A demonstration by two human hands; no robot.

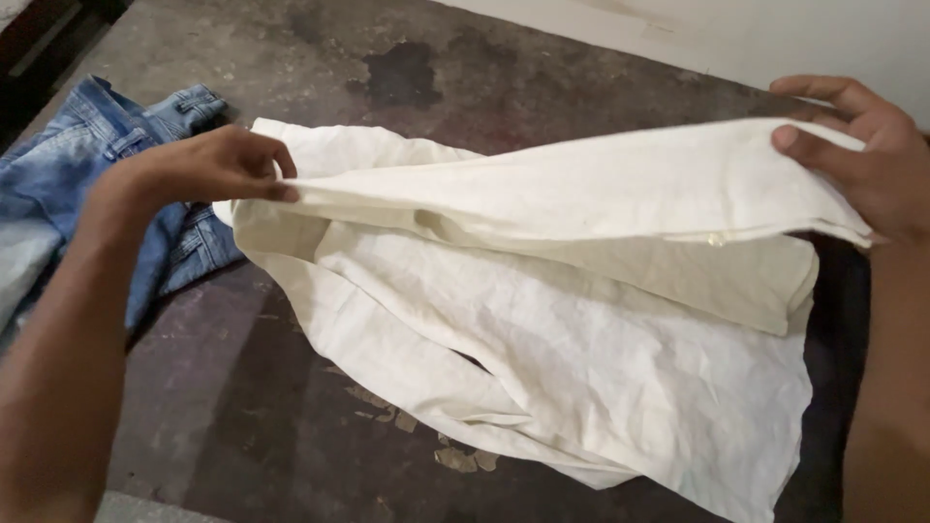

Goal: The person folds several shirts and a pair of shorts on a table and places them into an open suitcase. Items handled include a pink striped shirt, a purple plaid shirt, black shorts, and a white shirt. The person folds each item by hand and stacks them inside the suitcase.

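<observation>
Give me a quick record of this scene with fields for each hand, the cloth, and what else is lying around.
left hand: pinches one end of the raised edge of the cream shirt
right hand: grip on the other end of that edge, thumb on top
shirt state: wrinkled, edge stretched between the hands, the rest draped on the surface
surface: dark, worn and stained, with a darker blotch near the far side
other: blue jeans crumpled at the left, beside the shirt
</observation>
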